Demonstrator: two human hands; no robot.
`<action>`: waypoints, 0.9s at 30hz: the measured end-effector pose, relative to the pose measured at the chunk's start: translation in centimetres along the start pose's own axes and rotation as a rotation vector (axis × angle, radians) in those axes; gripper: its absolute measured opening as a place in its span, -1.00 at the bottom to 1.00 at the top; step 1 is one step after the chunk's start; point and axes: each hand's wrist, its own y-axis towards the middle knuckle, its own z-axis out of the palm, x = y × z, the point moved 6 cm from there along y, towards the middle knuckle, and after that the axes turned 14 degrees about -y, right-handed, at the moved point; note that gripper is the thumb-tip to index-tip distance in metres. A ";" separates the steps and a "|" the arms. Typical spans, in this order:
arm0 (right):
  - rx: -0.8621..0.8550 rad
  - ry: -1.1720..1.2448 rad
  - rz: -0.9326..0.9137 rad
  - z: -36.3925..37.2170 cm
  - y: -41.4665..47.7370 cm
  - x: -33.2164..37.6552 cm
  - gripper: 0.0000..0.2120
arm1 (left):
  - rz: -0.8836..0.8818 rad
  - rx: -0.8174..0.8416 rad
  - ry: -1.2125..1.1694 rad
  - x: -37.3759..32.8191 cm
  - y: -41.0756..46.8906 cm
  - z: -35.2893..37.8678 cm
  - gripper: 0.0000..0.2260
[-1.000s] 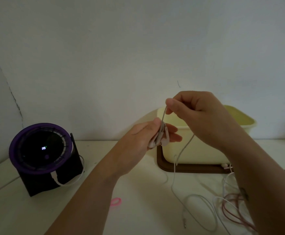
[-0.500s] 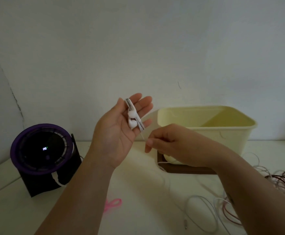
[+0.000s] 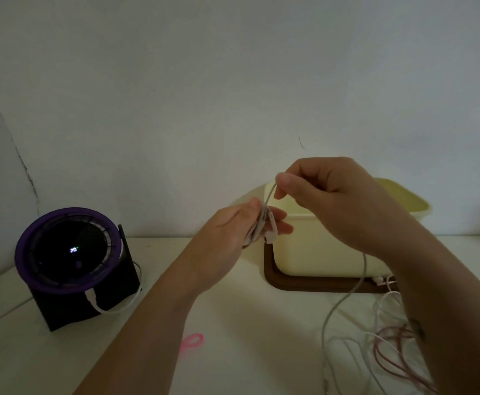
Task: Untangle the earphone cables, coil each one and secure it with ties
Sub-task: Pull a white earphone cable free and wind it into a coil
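A white earphone cable (image 3: 336, 306) is partly wound into a coil (image 3: 263, 228) around the fingers of my left hand (image 3: 233, 232), which is raised in front of the tub. My right hand (image 3: 327, 201) pinches the same cable just above the coil, between thumb and forefinger. From there the loose cable hangs down behind my right forearm to the table. A pink tie (image 3: 191, 342) lies on the table below my left forearm. More white and reddish cables (image 3: 389, 346) lie tangled at the right.
A pale yellow tub (image 3: 312, 252) stands on a brown tray (image 3: 290, 286) behind my hands. A black and purple round device (image 3: 70, 260) with a lit display and a white plug stands at the left. A wall rises behind the table.
My right hand rose from below my left hand to above it, drawing the cable over the fingers. My left hand turned from palm-up to edge-on and dropped a little.
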 end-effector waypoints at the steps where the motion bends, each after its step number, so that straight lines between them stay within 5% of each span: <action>1: -0.023 0.001 0.014 0.0 0.1 -0.3 -0.73 | -0.002 0.015 -0.006 0.0 -0.1 0.1 -0.55; 7: -0.096 0.107 0.108 1.0 0.6 -2.6 -0.72 | -0.089 0.149 -0.469 -0.6 -0.1 0.9 -0.57; 13: 0.264 0.011 0.061 5.7 0.1 -2.6 -0.76 | 0.053 0.000 -0.934 -2.6 0.0 -0.7 -0.63; 17: 0.441 -0.144 -0.003 6.1 -0.9 -1.1 -0.79 | 0.076 -0.152 -0.623 -1.3 0.6 -2.4 -0.66; 23: 0.347 -0.118 -0.074 3.2 -0.9 1.2 -0.77 | 0.056 -0.129 -0.098 0.2 0.5 -1.8 -0.65; 27: 0.175 -0.063 -0.062 1.4 -0.5 1.2 -0.69 | 0.011 -0.044 -0.007 0.2 0.3 -0.8 -0.57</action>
